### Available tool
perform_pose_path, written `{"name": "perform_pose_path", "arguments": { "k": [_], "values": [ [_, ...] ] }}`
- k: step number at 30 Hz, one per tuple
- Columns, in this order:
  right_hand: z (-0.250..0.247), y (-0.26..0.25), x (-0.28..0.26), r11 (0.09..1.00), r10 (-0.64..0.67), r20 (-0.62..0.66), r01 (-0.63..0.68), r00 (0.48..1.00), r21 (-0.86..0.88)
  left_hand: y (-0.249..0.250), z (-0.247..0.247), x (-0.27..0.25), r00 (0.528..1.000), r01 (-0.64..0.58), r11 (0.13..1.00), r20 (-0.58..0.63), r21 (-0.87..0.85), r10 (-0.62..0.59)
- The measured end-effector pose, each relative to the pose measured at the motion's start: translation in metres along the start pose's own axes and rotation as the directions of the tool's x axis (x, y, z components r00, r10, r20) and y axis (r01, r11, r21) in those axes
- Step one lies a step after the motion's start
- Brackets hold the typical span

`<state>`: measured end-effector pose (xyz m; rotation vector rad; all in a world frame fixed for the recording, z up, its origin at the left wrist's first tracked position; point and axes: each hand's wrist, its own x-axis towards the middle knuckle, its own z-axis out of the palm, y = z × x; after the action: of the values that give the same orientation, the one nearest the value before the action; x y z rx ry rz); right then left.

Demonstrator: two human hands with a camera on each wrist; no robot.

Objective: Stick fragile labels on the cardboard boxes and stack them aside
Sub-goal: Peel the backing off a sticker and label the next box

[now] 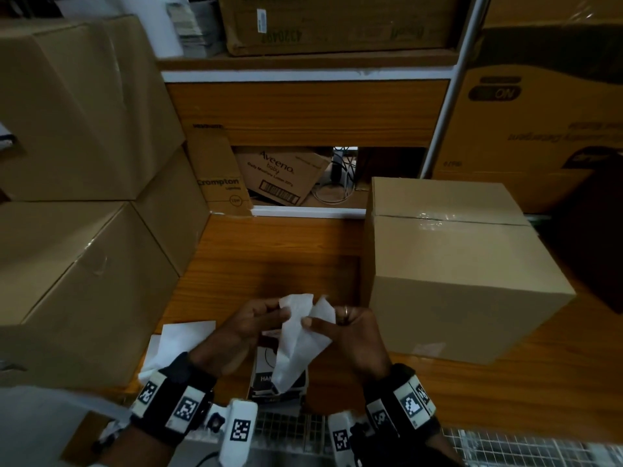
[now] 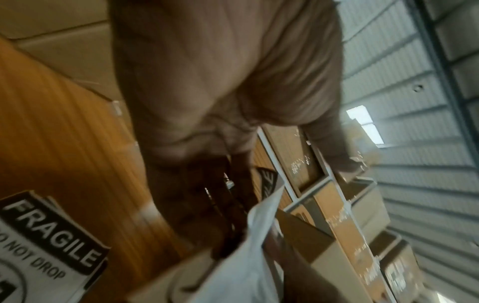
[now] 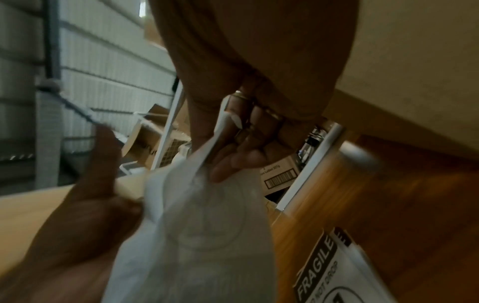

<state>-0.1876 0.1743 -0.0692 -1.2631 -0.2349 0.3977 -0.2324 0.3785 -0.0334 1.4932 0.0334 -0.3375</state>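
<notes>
Both hands are pinching 1 white label [image 1: 296, 335] above the near edge of the wooden table [image 1: 290, 251]. The left hand [image 1: 244, 326] is gripping one layer at the top, fingers curled, and the right hand [image 1: 350, 332], with a ring on 1 finger, is pinching the other layer between thumb and fingertips, so the 2 layers are parting into a V at the top. The sheet is hanging down between the wrists with its blank side showing; in the right wrist view a faint circle is showing through the paper [image 3: 207, 235].

Under the hands a stack of labels [image 1: 279, 375] is lying flat on the table, printed "FRAGILE" and "DO NOT DROP" [image 2: 51, 244]. Just left of it, a few white sheets [image 1: 178, 342] are lying loose on the table.

Right of the hands, near but apart, 1 sealed box [image 1: 451, 264] is sitting on the table, clear tape across its top. I am seeing no label on the faces turned this way. On the left, several big plain boxes [image 1: 77, 183] are standing stacked against each other. Shelves behind are holding more printed cartons [image 1: 283, 173].
</notes>
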Motion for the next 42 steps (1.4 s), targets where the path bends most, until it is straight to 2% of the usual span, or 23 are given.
{"name": "perform_pose_path", "arguments": {
  "k": [4,7,14,20,24,30,35,39,42],
  "values": [
    [0.006,0.005,0.001,0.989,-0.072,0.039,0.077,0.997,-0.129,-0.002,0.012,0.015,0.971,-0.032,0.980,-0.225,0.198,0.077],
    [0.006,0.005,0.002,0.981,-0.076,0.047,0.083,0.996,-0.175,-0.006,0.014,0.017,0.951,-0.091,0.961,-0.265,0.260,0.162],
    [0.011,0.000,-0.005,0.997,-0.061,-0.009,0.060,0.998,-0.053,-0.014,0.016,0.015,0.928,-0.119,0.992,-0.350,0.047,0.128],
    [0.023,-0.004,-0.008,0.999,0.004,-0.124,0.002,0.992,0.046,-0.020,0.021,0.015,0.884,-0.139,0.990,-0.451,0.006,0.127],
    [0.029,-0.006,-0.013,0.989,0.050,-0.130,-0.031,0.990,0.146,-0.025,0.025,0.015,0.856,-0.155,0.986,-0.506,-0.056,0.106],
    [0.033,-0.007,-0.015,0.953,0.140,-0.159,-0.089,0.977,0.289,-0.027,0.028,0.016,0.839,-0.158,0.971,-0.543,-0.180,0.036],
    [0.037,-0.008,-0.011,0.884,0.284,-0.172,-0.189,0.943,0.427,-0.024,0.026,0.019,0.835,-0.150,0.960,-0.550,-0.238,-0.006],
    [0.039,-0.003,-0.010,0.839,0.347,-0.166,-0.227,0.923,0.495,-0.024,0.023,0.018,0.832,-0.124,0.967,-0.554,-0.222,-0.021],
    [0.031,-0.007,-0.009,0.882,0.317,-0.150,-0.233,0.936,0.411,-0.022,0.014,0.014,0.846,-0.096,0.991,-0.532,-0.092,0.032]
  ]
}}
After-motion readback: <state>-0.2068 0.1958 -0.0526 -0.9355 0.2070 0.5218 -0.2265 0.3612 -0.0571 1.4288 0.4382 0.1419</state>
